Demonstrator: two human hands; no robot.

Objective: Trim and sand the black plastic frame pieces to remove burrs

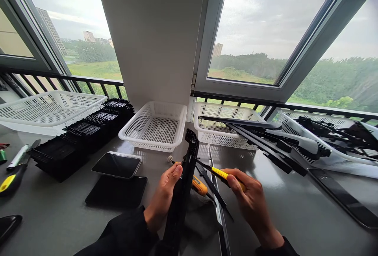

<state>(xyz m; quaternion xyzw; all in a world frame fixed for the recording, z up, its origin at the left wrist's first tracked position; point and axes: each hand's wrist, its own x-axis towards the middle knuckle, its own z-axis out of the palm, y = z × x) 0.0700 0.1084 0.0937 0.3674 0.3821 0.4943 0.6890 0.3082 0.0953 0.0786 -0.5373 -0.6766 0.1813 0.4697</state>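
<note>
My left hand (165, 193) is closed around a long black plastic strip-shaped part (181, 201), which stands tilted with its far end raised. Between the fingers of my right hand (249, 197) is a yellow-handled craft knife (220, 172). The knife's thin tip points left and meets the edge of the black part, or lies very close to it. Behind the part, an orange-handled tool (199, 186) rests on the table, partly hidden. Beneath the knife are a narrow black strip (214, 191) and a long silvery strip (217, 204).
A white basket (126, 138) stands ahead. Another basket (203, 136) at right bears long black strips (265, 141). Stacked black plastic parts (85, 134) lie left, near a phone (118, 165) and a flat black device (116, 191). A yellow-black handled tool (13, 179) is far left.
</note>
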